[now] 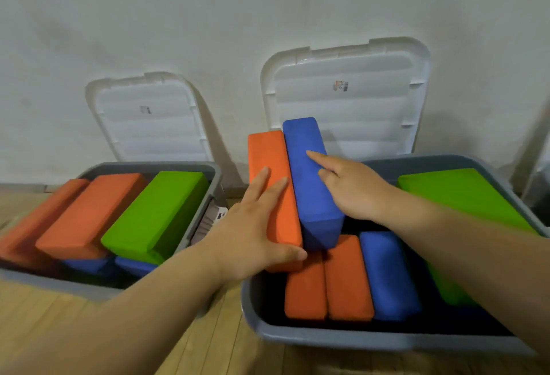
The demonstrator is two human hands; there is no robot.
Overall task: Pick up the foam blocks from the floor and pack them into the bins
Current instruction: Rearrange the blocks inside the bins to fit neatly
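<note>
Head view, looking down at a wooden floor (208,342) by a white wall.

My left hand (253,225) reaches in from 7 o'clock. Its fingers (262,184) lie straight and slightly spread along the face of a raised orange block (268,154), with the thumb across the block's near end.

My right hand (354,190) comes in from 4 o'clock. Its index finger lies stretched along the top of a raised blue block (309,205), and the other fingers bend over the block's right edge.

The two raised blocks touch side by side, tilted, with their far ends highest. They sit above the left end of the grey right bin (357,342) at 5 o'clock.

Inside that bin, two orange blocks (327,285) and a blue block (390,279) lie side by side. A green block (464,193) lies at 3 o'clock.

The grey left bin (53,284) at 8 o'clock holds orange blocks and a green block over blue ones.

A white lid (351,106) leans on the wall behind each bin.
</note>
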